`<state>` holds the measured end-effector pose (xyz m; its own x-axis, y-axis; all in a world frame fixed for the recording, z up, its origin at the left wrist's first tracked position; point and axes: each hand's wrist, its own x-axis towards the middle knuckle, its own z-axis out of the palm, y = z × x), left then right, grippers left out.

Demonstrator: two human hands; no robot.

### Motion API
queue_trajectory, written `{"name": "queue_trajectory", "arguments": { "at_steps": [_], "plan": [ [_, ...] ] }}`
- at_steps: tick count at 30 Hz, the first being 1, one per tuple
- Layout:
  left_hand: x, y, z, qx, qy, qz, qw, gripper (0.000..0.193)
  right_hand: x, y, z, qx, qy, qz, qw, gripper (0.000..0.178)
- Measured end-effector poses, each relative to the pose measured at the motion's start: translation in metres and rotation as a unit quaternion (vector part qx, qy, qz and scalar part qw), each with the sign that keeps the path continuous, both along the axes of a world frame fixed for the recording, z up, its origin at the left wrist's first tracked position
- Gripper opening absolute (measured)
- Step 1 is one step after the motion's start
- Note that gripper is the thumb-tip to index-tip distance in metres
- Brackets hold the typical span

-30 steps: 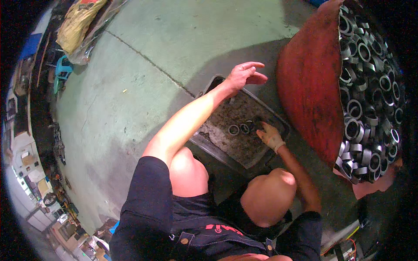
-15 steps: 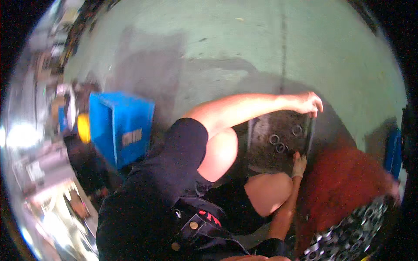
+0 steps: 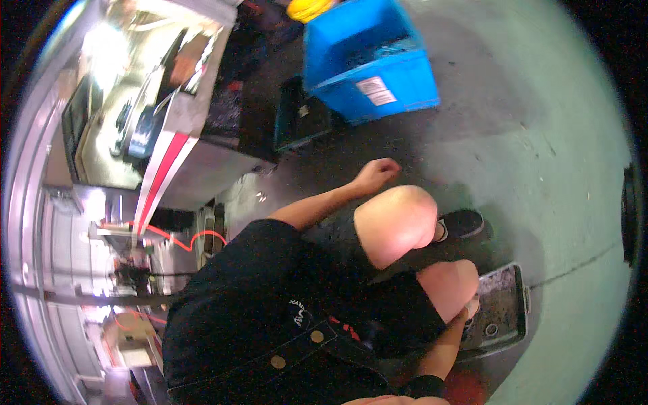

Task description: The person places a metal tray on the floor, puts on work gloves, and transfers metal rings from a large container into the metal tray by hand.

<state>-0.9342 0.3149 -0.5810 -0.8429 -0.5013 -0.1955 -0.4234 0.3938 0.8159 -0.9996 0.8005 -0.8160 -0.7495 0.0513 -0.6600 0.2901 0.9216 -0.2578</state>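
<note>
My left hand is raised beyond my left knee, its fingers curled in. Whether anything sits inside them is hidden. To my right, a shallow dark tray with a pale rim lies on the floor. One metal ring shows plainly on its bottom, with ring-like pieces near my hand. My right hand is at the tray's near left part, partly covered by my right knee. Its fingers are too hidden and blurred to read.
A blue plastic bin with dark contents stands ahead, beside a dark crate and a yellow object. At left is a machine with a red stripe. Something red lies at the lower edge. My shoe rests left of the tray.
My view has swung left, so the bin is now ahead and the tray farther right. My left hand has left the tray's far corner. My right hand is still at the tray.
</note>
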Motion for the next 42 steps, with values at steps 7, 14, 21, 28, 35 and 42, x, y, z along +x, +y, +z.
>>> {"name": "queue_trajectory", "arguments": {
  "at_steps": [7,14,21,28,35,42],
  "plan": [
    [0.168,-0.153,0.034,-0.220,-0.187,0.178,0.941,0.022,-0.049,-0.035,0.039,-0.016,0.005,0.014,1.000,0.058],
    [0.144,-0.328,0.009,-0.281,-0.302,0.185,0.892,0.024,-0.079,-0.075,-0.005,-0.011,-0.034,-0.024,0.999,0.058],
    [0.085,-0.410,-0.161,-0.240,-0.427,0.036,0.871,0.030,-0.028,-0.005,-0.029,0.092,-0.108,-0.125,0.982,0.058],
    [0.144,-0.515,-0.311,-0.235,-0.464,-0.057,0.852,0.036,-0.002,0.078,-0.008,0.135,-0.116,-0.098,0.979,0.053],
    [0.142,-0.463,-0.326,-0.147,-0.432,-0.016,0.889,0.032,-0.006,0.053,0.035,0.174,-0.057,-0.042,0.982,0.029],
    [0.133,-0.490,-0.252,-0.180,-0.446,-0.002,0.877,0.037,-0.002,0.017,0.016,0.083,-0.064,-0.060,0.993,0.027]
  ]
}}
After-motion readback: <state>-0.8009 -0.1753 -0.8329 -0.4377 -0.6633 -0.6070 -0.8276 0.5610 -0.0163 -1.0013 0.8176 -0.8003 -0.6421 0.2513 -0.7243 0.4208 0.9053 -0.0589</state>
